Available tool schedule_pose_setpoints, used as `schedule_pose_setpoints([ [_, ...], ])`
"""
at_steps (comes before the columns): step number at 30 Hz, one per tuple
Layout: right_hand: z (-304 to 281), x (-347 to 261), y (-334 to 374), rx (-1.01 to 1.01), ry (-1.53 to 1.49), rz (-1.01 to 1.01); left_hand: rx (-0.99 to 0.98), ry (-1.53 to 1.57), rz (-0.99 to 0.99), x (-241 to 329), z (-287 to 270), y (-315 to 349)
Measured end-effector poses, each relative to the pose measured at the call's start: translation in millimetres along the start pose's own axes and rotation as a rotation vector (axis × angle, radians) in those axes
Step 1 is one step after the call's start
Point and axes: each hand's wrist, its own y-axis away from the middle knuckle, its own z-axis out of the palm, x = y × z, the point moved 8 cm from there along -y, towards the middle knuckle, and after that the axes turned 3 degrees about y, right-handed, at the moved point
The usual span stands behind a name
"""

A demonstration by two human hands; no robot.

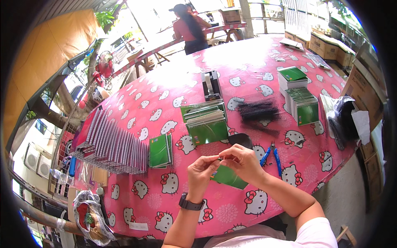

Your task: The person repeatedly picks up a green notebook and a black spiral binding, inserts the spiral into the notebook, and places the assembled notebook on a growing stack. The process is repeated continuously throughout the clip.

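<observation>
My left hand (202,167) and my right hand (243,160) meet near the front of the table, thumbs and fingers pinched together. Between the fingertips is a small dark bit, too small to name. A green notebook cover (232,177) lies just under my hands, partly hidden by them. Right of my right hand rests a pair of blue-handled pliers (271,158), its handles spread. Behind my hands a dark flat object (240,139) is partly covered. Beyond it are a pile of black spiral coils (258,110) and a bundle of green notebooks (205,126).
A long row of spiral notebooks (113,142) leans at left, beside a small green stack (159,151). A tape dispenser (211,87) stands farther back. More green notebooks (305,108) stand at right, near black coils in plastic (342,122). A person (190,29) is at another table.
</observation>
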Motion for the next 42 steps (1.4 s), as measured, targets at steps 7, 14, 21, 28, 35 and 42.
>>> schedule_pose_setpoints([
  [7, 4.4, 0.0, -0.6, -0.046, -0.107, 0.0, -0.047, -0.069, 0.041, 3.8, -0.6, 0.9],
  [14, 4.6, -7.7, -3.3, -0.104, 0.01, -0.17, -0.141, 0.026, 0.189, 12.6, 8.5, 3.0],
  [21, 3.4, -6.8, -1.8, -0.054, 0.082, -0.125, 0.0, -0.326, 0.104, 12.3, 12.6, 1.7],
  [28, 9.9, 0.4, -3.2, -0.113, 0.112, -0.086, -0.007, -0.359, 0.037, 0.5, 8.9, 1.8],
  [35, -3.3, -2.6, -5.0, -0.083, 0.165, -0.136, 0.357, -0.525, 0.254, 50.9, -69.5, -24.0],
  [42, -0.1, 45.7, -9.1, -0.241, 0.772, -0.057, 0.747, -0.966, 0.231, 63.7, -208.3, 8.6],
])
